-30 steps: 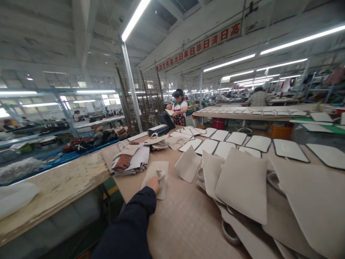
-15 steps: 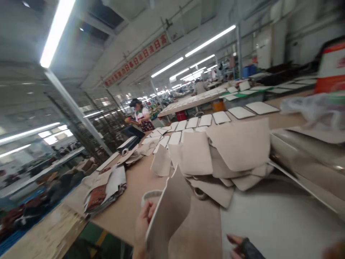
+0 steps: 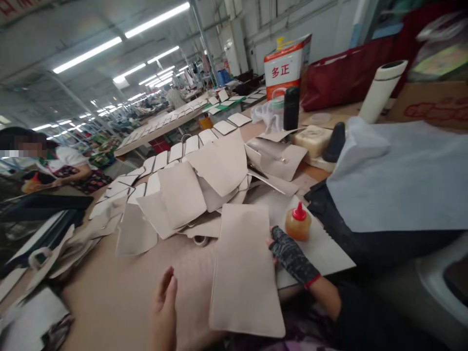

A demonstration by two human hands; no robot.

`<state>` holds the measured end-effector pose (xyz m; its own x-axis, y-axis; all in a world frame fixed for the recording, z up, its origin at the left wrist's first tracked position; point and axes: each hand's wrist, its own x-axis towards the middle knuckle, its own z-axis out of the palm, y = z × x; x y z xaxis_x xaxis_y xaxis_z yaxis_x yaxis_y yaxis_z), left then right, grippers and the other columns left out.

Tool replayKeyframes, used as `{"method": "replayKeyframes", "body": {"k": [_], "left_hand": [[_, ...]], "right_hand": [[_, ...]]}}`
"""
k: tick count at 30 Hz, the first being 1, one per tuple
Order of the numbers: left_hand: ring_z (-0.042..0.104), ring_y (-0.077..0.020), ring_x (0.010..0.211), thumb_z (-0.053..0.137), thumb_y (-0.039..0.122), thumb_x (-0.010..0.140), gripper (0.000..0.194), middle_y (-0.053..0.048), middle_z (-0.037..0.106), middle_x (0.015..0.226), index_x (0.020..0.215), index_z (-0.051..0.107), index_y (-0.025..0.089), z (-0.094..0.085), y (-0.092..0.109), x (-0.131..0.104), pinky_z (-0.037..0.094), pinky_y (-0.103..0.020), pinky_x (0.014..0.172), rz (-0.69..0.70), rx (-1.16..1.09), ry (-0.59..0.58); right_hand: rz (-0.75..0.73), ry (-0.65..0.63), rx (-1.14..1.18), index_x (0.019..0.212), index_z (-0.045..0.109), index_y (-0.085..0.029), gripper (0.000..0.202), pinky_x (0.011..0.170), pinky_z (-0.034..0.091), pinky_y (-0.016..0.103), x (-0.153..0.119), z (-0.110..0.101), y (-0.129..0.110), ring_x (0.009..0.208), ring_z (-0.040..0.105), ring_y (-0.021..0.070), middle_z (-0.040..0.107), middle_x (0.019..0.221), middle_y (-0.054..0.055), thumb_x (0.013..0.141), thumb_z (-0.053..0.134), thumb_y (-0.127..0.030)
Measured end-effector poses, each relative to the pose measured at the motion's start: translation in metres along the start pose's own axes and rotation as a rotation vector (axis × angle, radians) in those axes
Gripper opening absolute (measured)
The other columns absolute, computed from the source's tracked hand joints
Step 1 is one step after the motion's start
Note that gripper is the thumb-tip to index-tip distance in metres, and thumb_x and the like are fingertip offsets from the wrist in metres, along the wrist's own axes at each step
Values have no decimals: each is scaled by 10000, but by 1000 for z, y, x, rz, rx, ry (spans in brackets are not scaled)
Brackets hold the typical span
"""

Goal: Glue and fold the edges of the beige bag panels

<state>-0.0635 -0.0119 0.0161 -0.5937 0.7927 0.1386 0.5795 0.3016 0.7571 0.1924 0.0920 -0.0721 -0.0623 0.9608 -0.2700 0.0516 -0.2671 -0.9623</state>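
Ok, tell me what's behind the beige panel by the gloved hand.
Beyond the beige panel lies a heap of beige pieces; along the panel's right edge, part of a pale board. What the panel itself covers is hidden.

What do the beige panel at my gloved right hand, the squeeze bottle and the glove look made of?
Beige panel: matt leather or imitation, by its smooth, low-shine face; I can't tell which.
Squeeze bottle: likely translucent plastic, by its see-through amber look; red nozzle cap apparently plastic too.
Fingerless glove: seemingly knitted yarn, from its mottled grey surface.
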Motion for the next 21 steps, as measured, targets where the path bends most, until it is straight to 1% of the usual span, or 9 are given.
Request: {"method": "replayKeyframes", "body": {"k": [2,3,5,6,10,13,16,18,21], "left_hand": [[605,-226,922,532,457,783,327,-70,647,974,952,606,188,6,22,-6,493,-350,822,179,81,-86],[609,-208,885,502,426,812,288,-63,646,945,946,603,192,17,33,-13,498,-327,796,281,113,-240],[607,-185,822,458,354,852,233,-56,632,904,951,593,192,55,50,-28,501,-302,749,428,228,-520],[601,-202,846,489,349,838,232,-68,624,916,963,586,180,78,55,-34,497,-318,760,468,334,-579],[578,-271,903,492,362,834,262,-124,602,918,913,560,121,143,52,-42,484,-382,776,451,653,-543],[586,-246,910,464,340,851,242,-109,611,952,948,541,132,150,43,-32,481,-353,782,445,609,-609],[602,-231,904,428,299,863,225,-104,633,958,964,550,139,145,39,-24,479,-341,796,405,515,-665],[606,-235,943,368,226,872,264,-127,641,1003,1025,557,123,145,36,-21,469,-355,838,371,487,-655],[578,-229,1061,340,155,853,364,-153,614,1147,1158,533,103,148,30,-19,429,-355,937,346,416,-631]], "right_hand": [[16,-29,-4,1038,481,-185,329,316,402,227,4,7,7,335,464,88,615,757,8,745,485,-334],[7,-52,-11,1027,486,-193,311,328,418,234,4,11,9,349,487,97,620,770,11,749,478,-332],[-28,-79,-47,999,504,-194,284,392,475,256,1,19,13,432,557,130,628,782,23,754,464,-333],[-45,-78,-77,997,514,-189,284,442,504,273,-3,19,14,490,587,151,631,774,31,759,457,-333],[-233,51,-250,1027,557,-184,293,743,538,370,-26,-5,16,776,640,215,658,865,78,808,443,-343],[-409,386,-398,1021,560,-199,288,759,527,399,-40,-44,13,794,626,223,644,922,92,841,455,-397],[-516,699,-605,1185,481,-149,533,826,496,465,-32,-78,16,939,590,293,591,1084,150,771,562,-475],[-566,673,-734,1285,392,-101,718,928,430,504,-15,-88,21,1096,511,346,498,1243,195,724,602,-498],[-514,518,-756,1258,416,-104,693,1006,339,528,10,-88,22,1172,442,361,500,1244,190,708,615,-477]]}}
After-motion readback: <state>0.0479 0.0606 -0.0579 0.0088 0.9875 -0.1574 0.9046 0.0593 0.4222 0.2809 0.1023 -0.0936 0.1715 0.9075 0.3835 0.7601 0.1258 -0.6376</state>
